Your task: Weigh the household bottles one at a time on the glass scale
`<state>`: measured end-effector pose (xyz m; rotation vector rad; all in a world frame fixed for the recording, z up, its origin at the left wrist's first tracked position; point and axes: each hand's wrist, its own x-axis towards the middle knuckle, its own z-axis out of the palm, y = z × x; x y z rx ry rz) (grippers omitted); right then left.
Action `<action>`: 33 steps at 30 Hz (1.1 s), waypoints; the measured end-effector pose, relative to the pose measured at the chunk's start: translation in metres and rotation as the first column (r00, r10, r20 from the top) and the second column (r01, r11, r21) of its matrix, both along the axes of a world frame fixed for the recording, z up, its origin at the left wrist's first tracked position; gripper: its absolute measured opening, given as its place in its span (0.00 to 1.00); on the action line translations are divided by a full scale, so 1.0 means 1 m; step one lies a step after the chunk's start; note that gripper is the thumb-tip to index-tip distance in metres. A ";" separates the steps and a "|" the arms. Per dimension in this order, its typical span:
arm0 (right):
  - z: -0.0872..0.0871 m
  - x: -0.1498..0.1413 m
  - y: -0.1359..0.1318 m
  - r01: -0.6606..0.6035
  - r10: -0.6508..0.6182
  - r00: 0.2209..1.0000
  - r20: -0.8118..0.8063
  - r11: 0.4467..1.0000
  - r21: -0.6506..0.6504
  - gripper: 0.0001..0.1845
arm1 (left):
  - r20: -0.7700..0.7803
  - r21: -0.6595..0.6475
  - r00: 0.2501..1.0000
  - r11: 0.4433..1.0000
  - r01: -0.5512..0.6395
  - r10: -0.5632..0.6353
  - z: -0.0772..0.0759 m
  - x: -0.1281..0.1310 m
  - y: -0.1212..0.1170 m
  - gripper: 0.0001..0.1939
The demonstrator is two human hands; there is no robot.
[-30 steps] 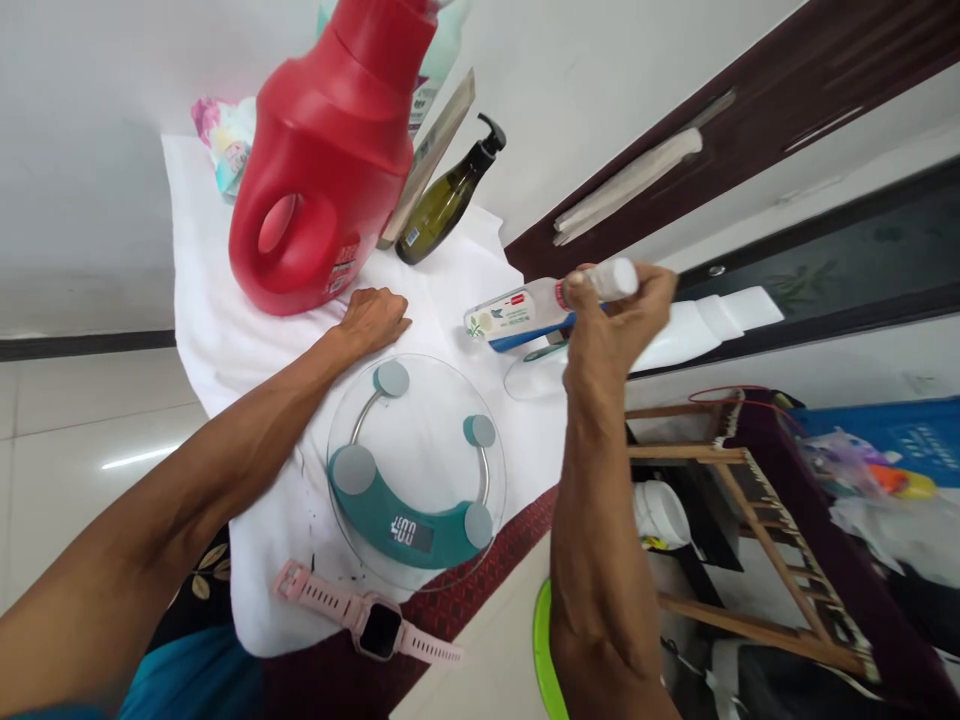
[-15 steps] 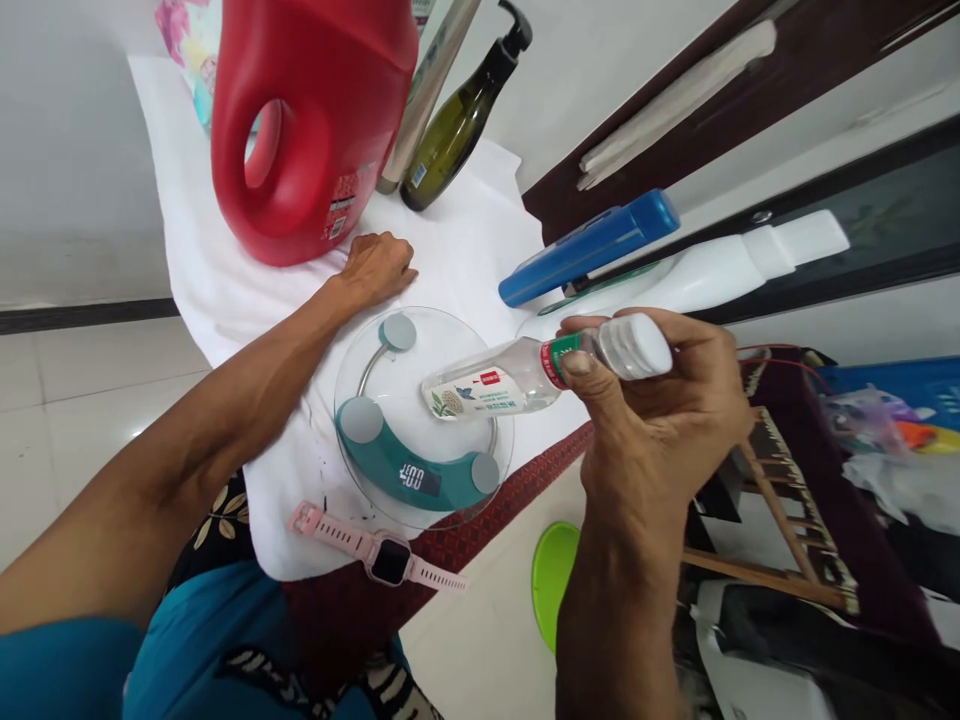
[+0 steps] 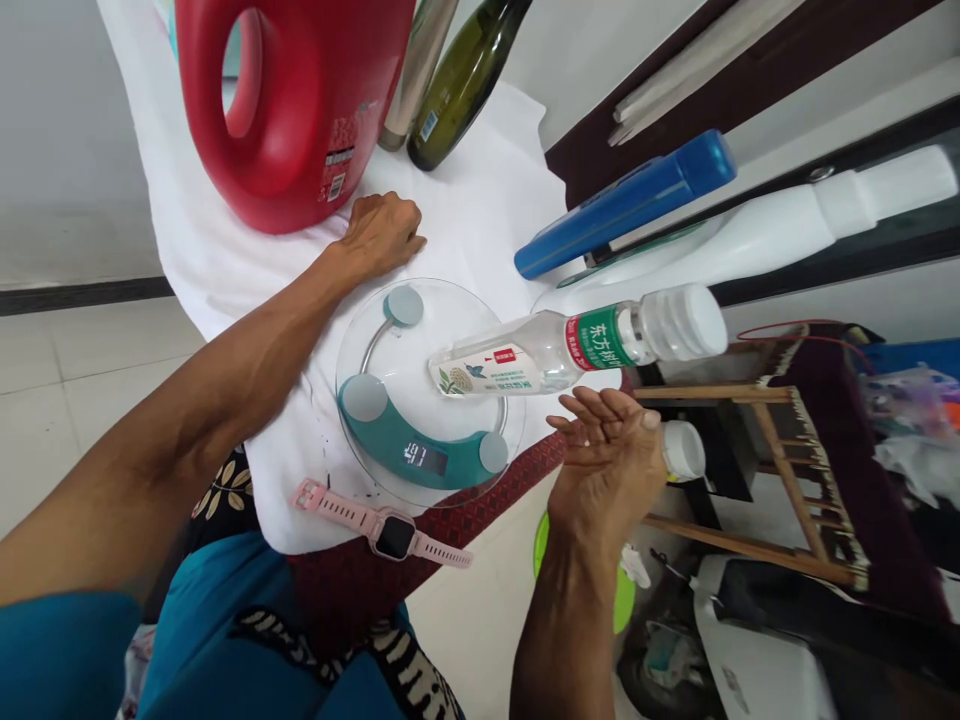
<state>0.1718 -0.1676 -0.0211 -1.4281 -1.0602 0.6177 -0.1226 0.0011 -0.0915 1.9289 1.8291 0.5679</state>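
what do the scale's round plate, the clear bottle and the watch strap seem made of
Round plate: glossy glass or acrylic; cloth shows through. Clear bottle: likely shiny plastic, see-through with a ridged neck. Watch strap: probably matte silicone or rubber, evenly pink with slots.

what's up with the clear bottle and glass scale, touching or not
Touching. The head view shows the clear bottle standing unheld, its base on the top of the glass scale.

There is one scale [image 3: 420, 450]; one watch [image 3: 394, 536]; one red jug [image 3: 307, 110]; one blue container [image 3: 622, 210]; one white tub [image 3: 684, 450]; and apparently three bottles [image 3: 517, 362], one cropped.
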 end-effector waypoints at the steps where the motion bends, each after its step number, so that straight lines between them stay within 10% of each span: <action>1: -0.003 0.000 -0.003 -0.018 0.018 1.000 0.021 1.000 0.004 0.30 | -0.007 0.005 1.000 1.000 0.002 -0.002 0.000 0.000 0.000 0.20; 7: -0.003 -0.022 0.000 -0.298 0.286 0.923 0.257 0.954 0.010 0.46 | -0.014 -0.006 1.000 1.000 -0.013 0.013 0.008 0.000 -0.004 0.18; 17: 0.013 -0.058 0.028 -0.355 0.330 0.878 0.347 0.935 0.010 0.30 | -0.154 -0.089 0.984 0.993 0.075 -0.088 0.037 0.006 -0.031 0.21; 24: 0.036 -0.110 0.122 -0.423 0.307 0.851 0.426 0.881 0.210 0.32 | -0.171 -0.178 0.985 0.984 -0.017 -0.014 0.047 0.006 -0.054 0.20; 33: -0.012 -0.207 0.234 -0.529 0.446 0.775 0.447 0.845 0.074 0.34 | -0.131 -0.052 0.982 0.989 -0.141 0.133 0.026 -0.016 -0.086 0.23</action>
